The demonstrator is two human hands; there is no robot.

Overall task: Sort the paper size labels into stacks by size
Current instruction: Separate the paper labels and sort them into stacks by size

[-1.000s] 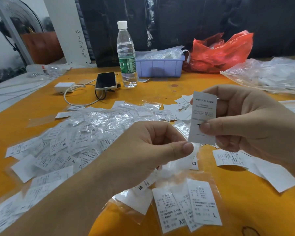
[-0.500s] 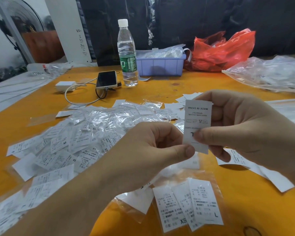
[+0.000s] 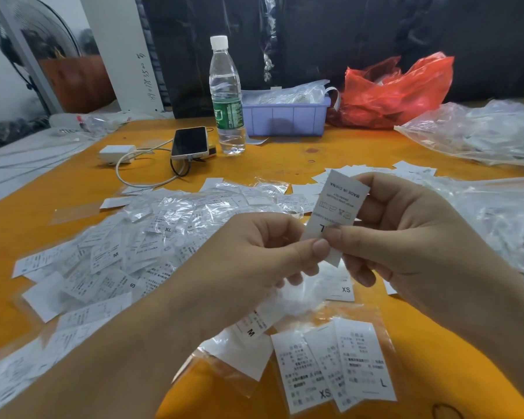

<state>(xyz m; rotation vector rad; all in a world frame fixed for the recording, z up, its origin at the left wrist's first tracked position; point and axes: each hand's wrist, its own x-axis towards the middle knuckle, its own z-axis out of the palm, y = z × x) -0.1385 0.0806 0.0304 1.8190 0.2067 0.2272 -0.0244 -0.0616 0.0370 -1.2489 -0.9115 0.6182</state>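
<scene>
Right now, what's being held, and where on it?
One label: right hand pinches its lower half, thumb over the printed L; left hand pinches its bottom corner. Its top half stands free.

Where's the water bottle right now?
In the head view, the water bottle stands upright at the table's far side, left of centre, between the phone and the purple bin.

label pile (image 3: 127, 261) on table (image 3: 285, 158), bottle (image 3: 227, 98) behind it.
</scene>
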